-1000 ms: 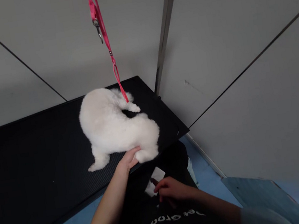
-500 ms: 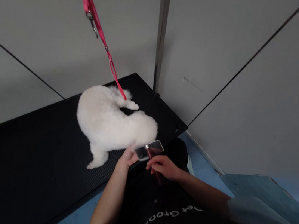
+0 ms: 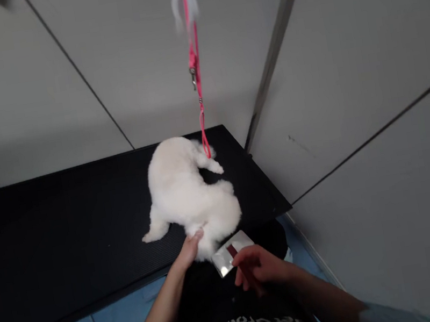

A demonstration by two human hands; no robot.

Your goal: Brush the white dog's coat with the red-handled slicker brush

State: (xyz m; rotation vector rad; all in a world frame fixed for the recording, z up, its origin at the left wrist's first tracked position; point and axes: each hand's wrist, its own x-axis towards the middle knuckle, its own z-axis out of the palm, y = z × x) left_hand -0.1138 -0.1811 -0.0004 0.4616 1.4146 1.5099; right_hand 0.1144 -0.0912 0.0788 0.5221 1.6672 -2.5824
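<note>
Pinching fur low on the white dog (image 3: pixel 177 180), the left grip (image 3: pixel 190 249) is now laying its thumb over the top; which part it is clasping, I cannot quite tell. The dog is curling on the black surface (image 3: pixel 84 214) beyond both grips. The right grip (image 3: pixel 258 265) is clamping the red-handled brush (image 3: pixel 229 251), its plate now tilting just right of the left grip instead of crossing the fur, so the held part is lying uncovered.
</note>
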